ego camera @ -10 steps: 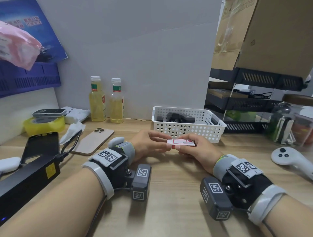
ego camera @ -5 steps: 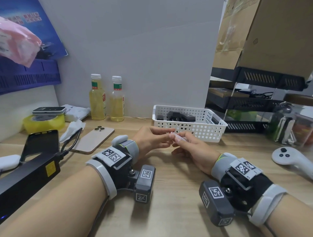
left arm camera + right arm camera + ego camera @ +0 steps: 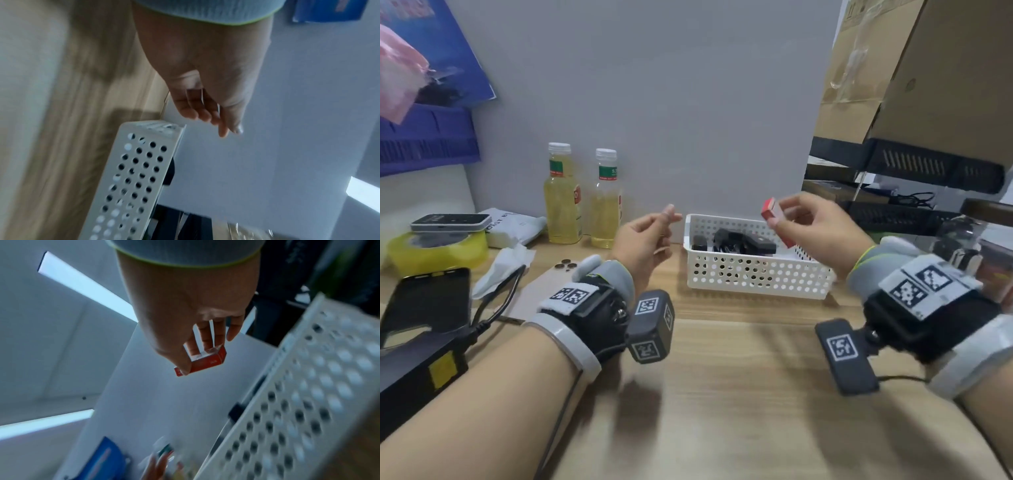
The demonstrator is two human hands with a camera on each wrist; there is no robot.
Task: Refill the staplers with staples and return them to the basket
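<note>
A white perforated basket (image 3: 756, 274) stands on the wooden desk and holds black staplers (image 3: 736, 240). My right hand (image 3: 779, 214) is raised over the basket's right end and pinches a small red staple box (image 3: 770, 210), tilted. In the right wrist view the thumb and fingers (image 3: 193, 347) grip the box (image 3: 205, 363), which has torn clear film at its end, beside the basket wall (image 3: 308, 394). My left hand (image 3: 669, 216) is lifted left of the basket, thumb and forefinger pinched on what looks like a scrap of clear film. The left wrist view shows those fingers (image 3: 224, 128) above the basket corner (image 3: 133, 170).
Two bottles of yellow liquid (image 3: 563, 195) stand at the back left against a grey board. A phone (image 3: 541, 291), tissue, yellow tape roll (image 3: 438, 251) and a black device with a cable (image 3: 417, 370) crowd the left. Black shelf trays (image 3: 911, 168) and a jar (image 3: 969, 246) sit right.
Both hands have lifted off the desk and moved apart. The right carried the red box up and right over the basket; the left pulled away to the left.
</note>
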